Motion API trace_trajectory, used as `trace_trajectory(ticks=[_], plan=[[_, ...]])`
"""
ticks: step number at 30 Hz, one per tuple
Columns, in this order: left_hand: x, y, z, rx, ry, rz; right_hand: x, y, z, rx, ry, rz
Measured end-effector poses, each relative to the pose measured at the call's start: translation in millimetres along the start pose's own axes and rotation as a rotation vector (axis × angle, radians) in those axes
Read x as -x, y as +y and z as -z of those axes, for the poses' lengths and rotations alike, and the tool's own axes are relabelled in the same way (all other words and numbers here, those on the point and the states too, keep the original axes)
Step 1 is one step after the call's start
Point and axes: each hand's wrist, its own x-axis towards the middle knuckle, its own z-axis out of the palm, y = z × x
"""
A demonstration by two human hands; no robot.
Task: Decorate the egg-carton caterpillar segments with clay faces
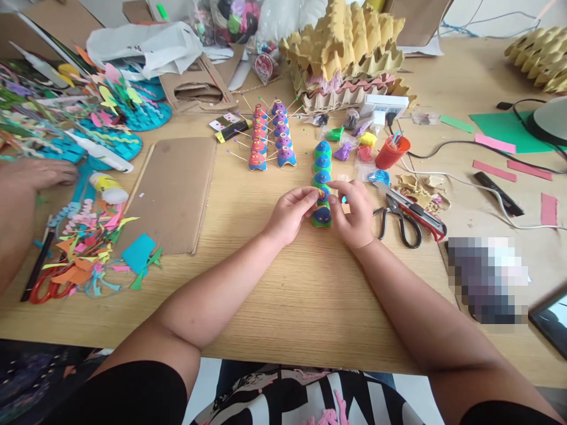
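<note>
A row of egg-carton cups (322, 160), painted blue and green with small faces, stands upright on the table in front of me. At its left side, my left hand (289, 213) pinches a small yellow piece (321, 193) between thumb and forefinger, close to one of the nearer cups. My right hand (354, 213) is at the row's right side, its thumb and forefinger apart and close to the same cup. Farther back stand two finished-looking rows, a red-and-blue one (258, 141) and a purple-and-blue one (283, 139), with thin sticks poking out.
Scissors (401, 218) and a red cutter (423, 215) lie right of my hand, near an orange cup (392, 150) and bags of coloured clay (343, 151). Leftward are a cardboard sheet (170, 195), paper scraps (95, 254) and another person's hand (48, 177). Egg trays (345, 53) are stacked behind.
</note>
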Motion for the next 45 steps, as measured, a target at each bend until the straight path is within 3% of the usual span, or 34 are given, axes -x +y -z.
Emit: trace_trajectory(ticks=[5,12,17,21,25,29,35,45], plan=[[1,0,1,-0.078,-0.001,-0.039,0,2,-4,-0.030,-0.055,0.047],[1,3,0,-0.145,0.027,-0.044,0,2,-4,-0.098,-0.020,-0.070],[-2,0,3,-0.148,0.151,-0.121,-2,-2,-4,-0.096,0.007,-0.167],[-4,-4,8,-0.211,0.182,-0.176,-1,4,-5,-0.136,0.047,-0.299],[-7,-11,12,-0.333,0.149,-0.247,4,14,-8,-0.132,0.083,-0.431],[-8,-15,16,-0.445,0.063,-0.281,8,20,-12,-0.157,0.008,-0.525],[-1,-11,15,-0.620,-0.007,-0.321,8,17,-13,-0.179,-0.031,-0.559],[-4,-17,14,-0.522,0.027,-0.350,4,13,-12,-0.233,0.001,-0.560]])
